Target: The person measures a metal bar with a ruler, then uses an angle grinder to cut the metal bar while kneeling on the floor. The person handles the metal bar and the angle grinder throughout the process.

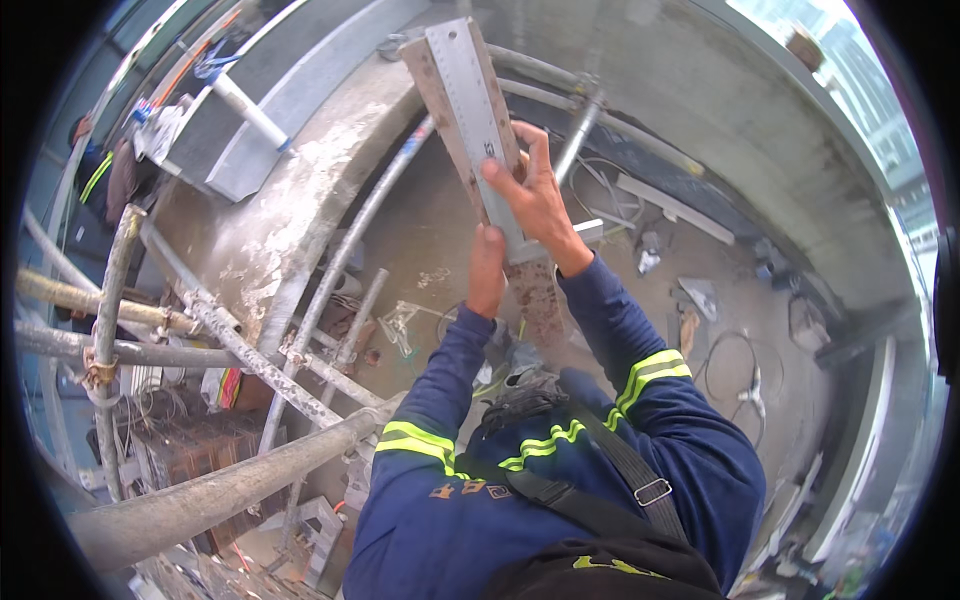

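A long wooden board with worn, stained faces points away from me in front of my chest. Lying along it is a metal try square, its ruled blade on the wood and its short stock jutting out beside my right wrist. My right hand is closed around the board's right edge, the thumb pressing on the blade. On the left edge, nearer to me, my left hand grips board and square; most of its fingers are hidden. The board's near end shows below my hands.
Scaffold tubes cross on my left, and more run along the concrete wall ahead. A concrete ledge curves at far left, with another person beyond it. Cables and scraps lie on the floor.
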### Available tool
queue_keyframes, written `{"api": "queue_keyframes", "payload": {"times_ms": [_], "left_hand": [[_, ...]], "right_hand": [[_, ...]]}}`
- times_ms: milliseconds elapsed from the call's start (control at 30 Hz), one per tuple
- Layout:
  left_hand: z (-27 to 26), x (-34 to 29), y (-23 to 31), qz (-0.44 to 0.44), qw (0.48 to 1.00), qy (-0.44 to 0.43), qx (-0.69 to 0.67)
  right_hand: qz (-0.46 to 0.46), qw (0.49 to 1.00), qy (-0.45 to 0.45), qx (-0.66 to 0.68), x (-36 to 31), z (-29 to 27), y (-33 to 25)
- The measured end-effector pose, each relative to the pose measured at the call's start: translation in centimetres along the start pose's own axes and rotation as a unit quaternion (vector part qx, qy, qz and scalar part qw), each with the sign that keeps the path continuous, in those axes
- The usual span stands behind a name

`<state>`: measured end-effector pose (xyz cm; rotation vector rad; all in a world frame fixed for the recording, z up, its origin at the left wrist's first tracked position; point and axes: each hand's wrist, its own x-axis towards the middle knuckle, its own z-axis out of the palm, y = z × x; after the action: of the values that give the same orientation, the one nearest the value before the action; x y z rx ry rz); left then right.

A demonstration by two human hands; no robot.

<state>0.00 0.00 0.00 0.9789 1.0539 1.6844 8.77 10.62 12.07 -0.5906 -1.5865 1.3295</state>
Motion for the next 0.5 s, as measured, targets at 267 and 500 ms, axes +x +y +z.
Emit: {"api": "queue_keyframes", "payload": {"times_ms": [267, 500], "left_hand": [[8.3, -2.4, -0.3, -0.071, 0.99, -0.084, -0.087], [18.1, -2.8, 2.5, -0.056, 0.98, -0.176, -0.072]], "right_hand": [[-0.041, 0.986, 0.138, -0.079, -5.9, -6.6, -5.7], [-0.102, 0.959, 0.204, -0.17, -9.1, -16.0, -9.5]]}}
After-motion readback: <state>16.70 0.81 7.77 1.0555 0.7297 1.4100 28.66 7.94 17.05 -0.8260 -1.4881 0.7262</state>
